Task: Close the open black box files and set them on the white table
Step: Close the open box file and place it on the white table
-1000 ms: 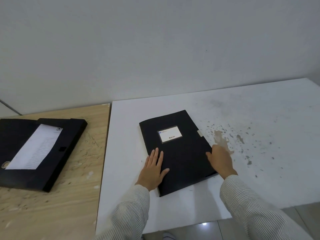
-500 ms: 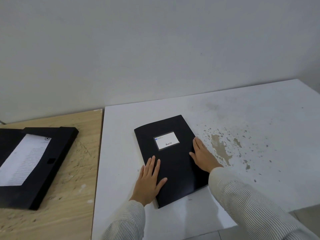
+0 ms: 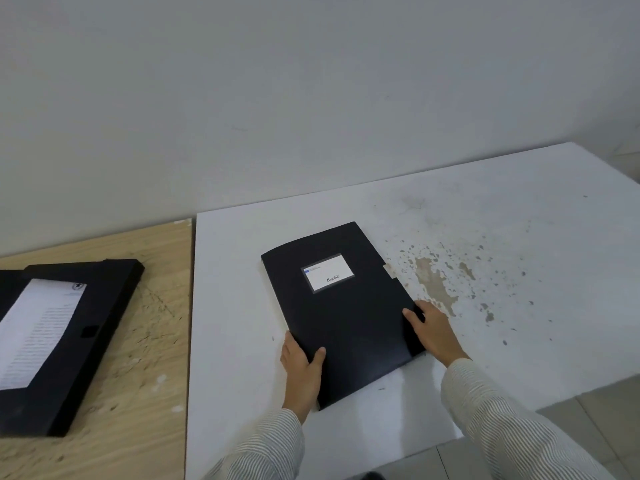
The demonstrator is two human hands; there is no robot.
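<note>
A closed black box file with a white label lies flat on the white table, its long side angled away to the left. My left hand grips its near left edge, thumb on the lid and fingers under the side. My right hand holds the right edge near the near corner, fingers curled over it. A second black box file lies open on the wooden table at the left, with a printed white sheet inside it.
The white table top has flaked, stained patches right of the closed file. A grey wall runs behind both tables. Tiled floor shows beyond the white table's near edge at the lower right.
Both hands have shifted from lying flat on the lid to gripping the file's left and right edges. The view has shifted slightly to the right.
</note>
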